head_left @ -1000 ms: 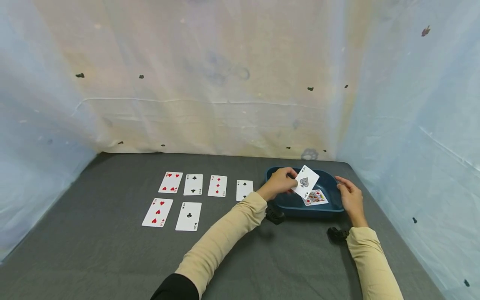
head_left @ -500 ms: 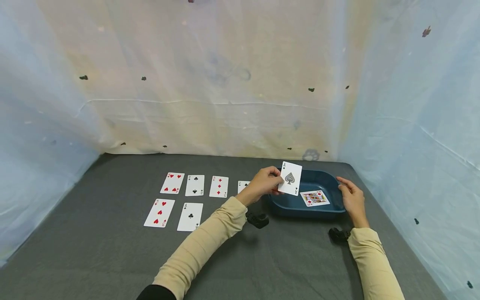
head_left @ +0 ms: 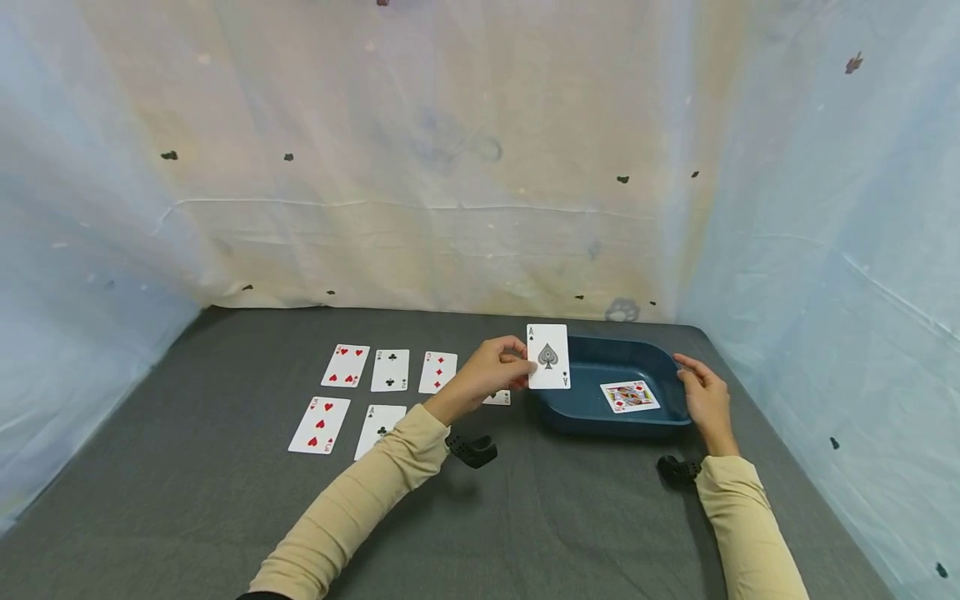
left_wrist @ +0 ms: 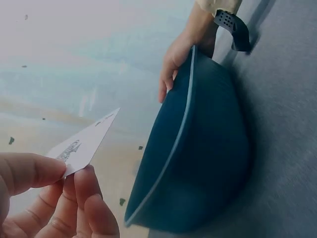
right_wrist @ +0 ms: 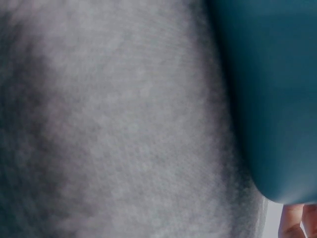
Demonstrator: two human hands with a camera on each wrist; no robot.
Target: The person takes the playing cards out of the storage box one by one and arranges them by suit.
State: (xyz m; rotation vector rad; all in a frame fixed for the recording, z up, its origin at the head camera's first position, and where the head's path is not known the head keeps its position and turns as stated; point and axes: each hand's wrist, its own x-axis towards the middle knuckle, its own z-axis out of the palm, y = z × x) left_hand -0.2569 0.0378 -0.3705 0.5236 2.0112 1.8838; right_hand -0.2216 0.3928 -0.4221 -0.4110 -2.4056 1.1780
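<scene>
My left hand (head_left: pixel 491 371) pinches an ace of spades (head_left: pixel 550 357) between thumb and fingers. In the head view the card is held face toward me, before the left end of a dark blue tray (head_left: pixel 615 423). The left wrist view shows the ace (left_wrist: pixel 86 144) tilted, its lower edge between thumb and fingertips, apart from the tray wall (left_wrist: pixel 213 144). My right hand (head_left: pixel 707 407) holds the tray's right end at the rim. A king of diamonds (head_left: pixel 630 397) lies face up inside the tray. In the right wrist view only fingertips (right_wrist: pixel 292 218) show, at the tray's end.
Left on the grey cloth (head_left: pixel 570 517) lie a four of hearts (head_left: pixel 346 366), two of clubs (head_left: pixel 390 370), three of diamonds (head_left: pixel 438 372), three of hearts (head_left: pixel 318 425) and ace of clubs (head_left: pixel 378 429). My left hand mostly covers another card (head_left: pixel 498 398). Fabric curtains (head_left: pixel 420 167) enclose the table.
My left hand has carried the ace of spades from above the tray leftward to its left end, turning it more upright. The king is fully uncovered. My right hand stays at the tray.
</scene>
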